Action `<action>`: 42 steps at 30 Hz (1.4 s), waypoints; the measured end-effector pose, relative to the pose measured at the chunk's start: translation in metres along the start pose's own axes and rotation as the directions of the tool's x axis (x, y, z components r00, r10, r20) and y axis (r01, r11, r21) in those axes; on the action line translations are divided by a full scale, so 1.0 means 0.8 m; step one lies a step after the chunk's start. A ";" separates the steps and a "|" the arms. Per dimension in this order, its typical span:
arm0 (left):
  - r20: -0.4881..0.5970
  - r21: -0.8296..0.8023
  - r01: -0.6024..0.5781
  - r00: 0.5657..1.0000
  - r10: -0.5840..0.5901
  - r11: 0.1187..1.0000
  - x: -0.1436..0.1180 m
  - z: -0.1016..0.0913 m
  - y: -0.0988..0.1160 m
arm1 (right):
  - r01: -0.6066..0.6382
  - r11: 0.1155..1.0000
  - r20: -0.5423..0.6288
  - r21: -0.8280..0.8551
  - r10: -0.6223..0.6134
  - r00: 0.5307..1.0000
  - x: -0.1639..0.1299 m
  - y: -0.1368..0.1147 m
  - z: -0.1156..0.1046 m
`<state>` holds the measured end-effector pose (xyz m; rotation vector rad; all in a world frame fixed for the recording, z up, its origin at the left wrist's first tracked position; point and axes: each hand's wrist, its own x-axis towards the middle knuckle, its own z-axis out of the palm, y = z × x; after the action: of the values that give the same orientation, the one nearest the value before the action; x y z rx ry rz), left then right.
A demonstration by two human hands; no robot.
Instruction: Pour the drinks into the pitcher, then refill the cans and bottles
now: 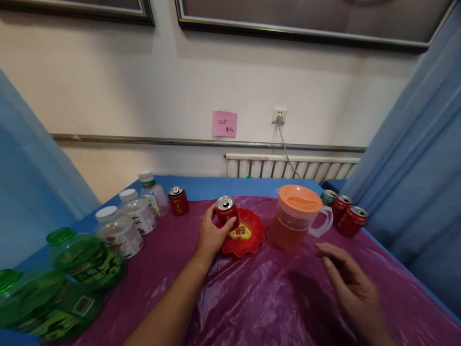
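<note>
My left hand (212, 231) is wrapped around an opened red drink can (227, 209), thumb on the near side. The can is upright over the back left part of a red scalloped plate (256, 235) with a yellow heart design; whether its base touches the plate is hidden. My right hand (351, 288) hovers over the purple sheet at the right, fingers loosely curved and thumb apart, with nothing seen in it. Nearest to that hand is a clear pitcher (289, 233) of amber liquid, with an orange lid (299, 198) and its handle towards the right.
Two red cans (352, 222) and a green can (328, 197) stand at the right edge. On the left are another red can (178, 202), several white-capped clear bottles (139, 211) and two large green bottles (86, 259). A purple plastic sheet (248, 298) covers the table.
</note>
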<state>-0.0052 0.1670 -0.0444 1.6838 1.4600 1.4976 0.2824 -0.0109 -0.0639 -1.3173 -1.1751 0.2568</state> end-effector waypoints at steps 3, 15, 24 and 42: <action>0.013 0.114 -0.032 0.999 0.031 0.993 -0.003 -0.002 -0.005 | -0.115 0.990 -0.202 0.079 0.129 0.971 0.021 0.013 -0.004; 0.102 0.309 -0.128 0.990 0.101 0.942 -0.014 0.002 -0.031 | -0.258 0.963 -0.186 0.077 0.268 0.945 0.131 0.063 0.018; 0.147 0.312 -0.178 0.980 0.137 0.933 -0.020 0.007 -0.037 | -0.227 0.945 -0.089 0.235 0.254 0.963 0.136 0.070 0.031; 0.180 0.326 -0.186 0.975 0.132 0.927 -0.027 0.005 -0.020 | -0.332 0.806 0.018 0.490 0.372 0.928 0.135 0.046 0.039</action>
<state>-0.0046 0.1548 -0.0686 2.1183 1.5995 1.2063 0.3231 0.0986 -0.0449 -1.0702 -0.7186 0.7209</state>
